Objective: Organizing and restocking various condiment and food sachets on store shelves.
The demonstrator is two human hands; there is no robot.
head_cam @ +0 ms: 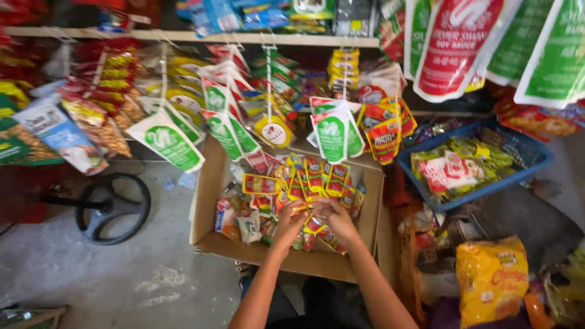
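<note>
Cardboard formed the open box on the floor, and both hands were seen down inside it. A strip of small red and yellow sachets was draped across the heap of packets, and it was gripped at its lower end: the left hand was curled around one part of the strip, the right hand closed on the part just beside it, the two hands almost touching. The fingers of both were folded tight on the foil, not spread. The strip was judged light, limp and a little slick, likely to sag and swing when lifted, so the sealed seams between sachets looked the best places to be pinched. More loose packets were seen beneath the hands, toward the box's left corner. Green and white pouches were hung on strings above the box, a blue basket of packets was set to the right, and a yellow snack bag lay nearer the person. A black steering wheel rested on the concrete floor to the left.
</note>
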